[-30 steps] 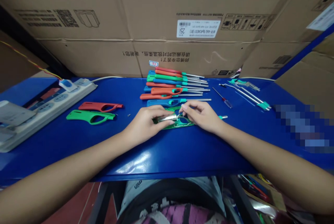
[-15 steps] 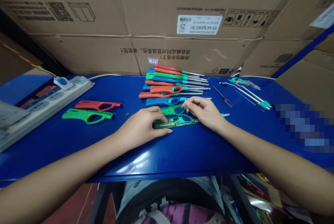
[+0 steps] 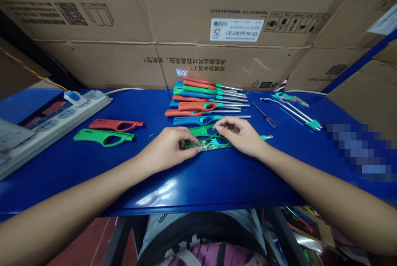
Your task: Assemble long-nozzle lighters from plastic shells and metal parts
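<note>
An opened green lighter casing [image 3: 223, 147] lies in front of me, with a teal trigger [image 3: 214, 142], thin wires and a clear tank inside. My left hand [image 3: 170, 146] is closed around its left end, thumb on the front edge and fingers over the inner parts. Over its right end, my right hand [image 3: 245, 134] has thumb and forefinger pinched near the wires; what lies between them is too small to make out. Just behind sits another green casing half [image 3: 201, 131]. A metal lighter tube [image 3: 267, 137] pokes out past my right hand.
Several assembled lighters [image 3: 195, 98] are stacked behind my hands. Red [image 3: 104, 124] and green casings [image 3: 88, 136] lie left, near a power strip [image 3: 66, 113]. To the right are a screwdriver [image 3: 267, 118] and metal tubes [image 3: 297, 113]. A cardboard box [image 3: 124, 63] stands behind.
My left thumb has moved up onto the casing's front edge and the tank. My right hand has shifted slightly left and down, its fingertips still pinched.
</note>
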The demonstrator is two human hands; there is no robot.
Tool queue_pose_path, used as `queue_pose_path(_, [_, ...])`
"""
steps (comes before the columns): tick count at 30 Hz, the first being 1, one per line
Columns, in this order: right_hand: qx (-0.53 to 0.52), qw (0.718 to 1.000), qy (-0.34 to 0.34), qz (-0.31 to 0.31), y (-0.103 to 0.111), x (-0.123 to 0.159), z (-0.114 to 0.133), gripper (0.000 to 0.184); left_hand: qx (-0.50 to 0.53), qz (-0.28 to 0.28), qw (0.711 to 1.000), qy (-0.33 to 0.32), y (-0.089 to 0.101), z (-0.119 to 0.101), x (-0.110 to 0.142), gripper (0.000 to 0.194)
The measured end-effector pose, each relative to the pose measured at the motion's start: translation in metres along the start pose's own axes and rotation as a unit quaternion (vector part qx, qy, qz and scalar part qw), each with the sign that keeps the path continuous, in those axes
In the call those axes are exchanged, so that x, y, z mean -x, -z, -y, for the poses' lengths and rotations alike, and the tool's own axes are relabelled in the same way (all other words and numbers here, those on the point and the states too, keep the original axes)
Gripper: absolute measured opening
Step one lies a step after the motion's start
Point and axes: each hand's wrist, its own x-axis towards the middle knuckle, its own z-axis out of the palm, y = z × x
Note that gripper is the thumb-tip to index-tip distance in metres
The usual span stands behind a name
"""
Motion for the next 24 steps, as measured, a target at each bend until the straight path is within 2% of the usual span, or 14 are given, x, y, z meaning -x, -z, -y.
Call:
queue_pose_path(6, [0.148, 0.982, 0.118, 0.02, -0.0044, 0.0052, 0.0005, 0.016, 0.008, 0.001, 1.0, 0.002, -0.0006, 0.0005, -0.0009, 0.01])
queue_pose_path(8, [0.184, 0.973, 0.137, 0.03, -0.0063, 0.0062, 0.0003, 0.016, 0.005, 0.007, 1.0, 0.008, -0.0006, 0.0003, -0.0012, 0.009])
queue_pose_path(15, [0.23, 0.964, 0.126, 0.034, -0.0096, 0.0057, -0.0011, 0.017, -0.008, 0.034, 0.999, 0.006, 0.0054, -0.0027, -0.0016, 0.011])
queue_pose_path(24, [0.231, 0.965, 0.114, 0.041, -0.0094, 0.0053, 0.0007, 0.018, 0.058, 0.043, 0.997, 0.029, 0.0059, -0.0008, -0.0035, 0.01])
